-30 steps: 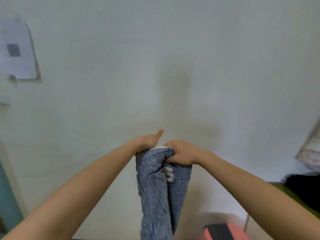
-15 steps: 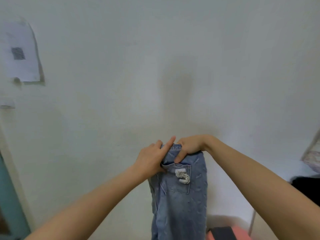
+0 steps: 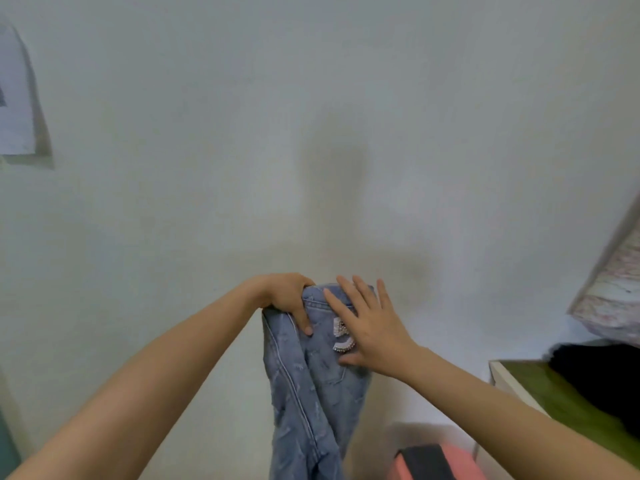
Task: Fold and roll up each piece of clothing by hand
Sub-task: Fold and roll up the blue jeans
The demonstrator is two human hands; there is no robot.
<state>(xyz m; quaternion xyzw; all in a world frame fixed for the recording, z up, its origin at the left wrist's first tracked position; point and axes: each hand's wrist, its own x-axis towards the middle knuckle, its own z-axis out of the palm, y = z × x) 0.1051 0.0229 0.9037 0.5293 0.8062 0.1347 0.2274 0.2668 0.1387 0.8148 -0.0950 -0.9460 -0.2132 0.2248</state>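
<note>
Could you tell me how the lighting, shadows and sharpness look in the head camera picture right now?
Head view: soft, even light, no glare; a faint blurred shadow falls on the wall above the jeans. The left hand and right hand look slightly soft, and the patterned item at the right edge is smeared and stretched by the wide lens.
</note>
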